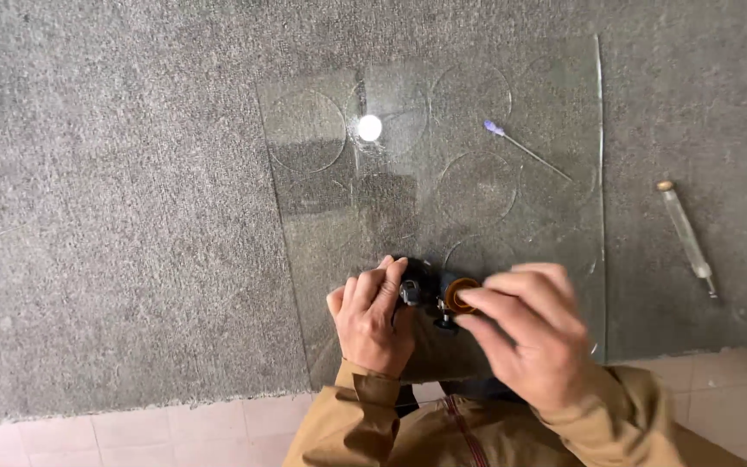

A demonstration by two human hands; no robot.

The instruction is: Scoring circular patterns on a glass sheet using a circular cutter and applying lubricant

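Glass sheet (443, 173): several circles scored. Left hand (373, 316) and right hand (525, 333) pinching circle cutter (438, 294) at near edge, another circle underway.

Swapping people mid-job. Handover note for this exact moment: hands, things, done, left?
Left hand: pressed on the black base of the circle cutter, holding it to the glass sheet.
Right hand: fingertips on the cutter's orange-brown knob.
Glass lies flat on the grey carpet. A thin stick with a purple tip lies on the glass; a clear tube-shaped tool lies on the carpet to the right.
Done: several circles already scored across the far part of the sheet.
Left: near edge, where the cutter sits, shows no finished circle.
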